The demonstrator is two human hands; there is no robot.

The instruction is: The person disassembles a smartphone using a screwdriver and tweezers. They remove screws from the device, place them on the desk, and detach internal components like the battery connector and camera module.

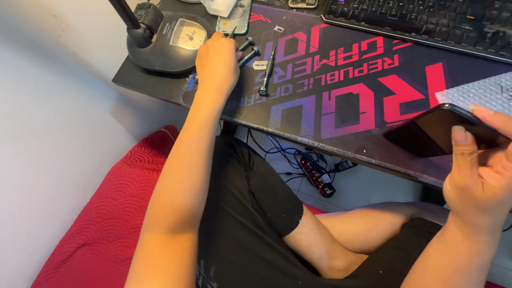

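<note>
From my feed, far left, a black lamp base (160, 45) sits at the corner of the surface (144, 82), with a pale phone back panel (234, 21) just behind it. My left hand (216, 66) reaches out over the dark printed desk mat (341, 101), its fingers (230, 47) curled around the slim tool (233, 33) they pinch near the panel. Just right of that hand lie two small dark screwdrivers (248, 50), a longer black screwdriver (266, 72) and a small razor blade (260, 65), all close together on the mat. A black keyboard (426, 21) runs along the far edge. At the right, a sheet of bubble wrap (480, 90) lies on the mat, and my right hand (480, 170) grips a dark smartphone (432, 130), held tilted above the near edge of the surface, thumb across its glass.
</note>
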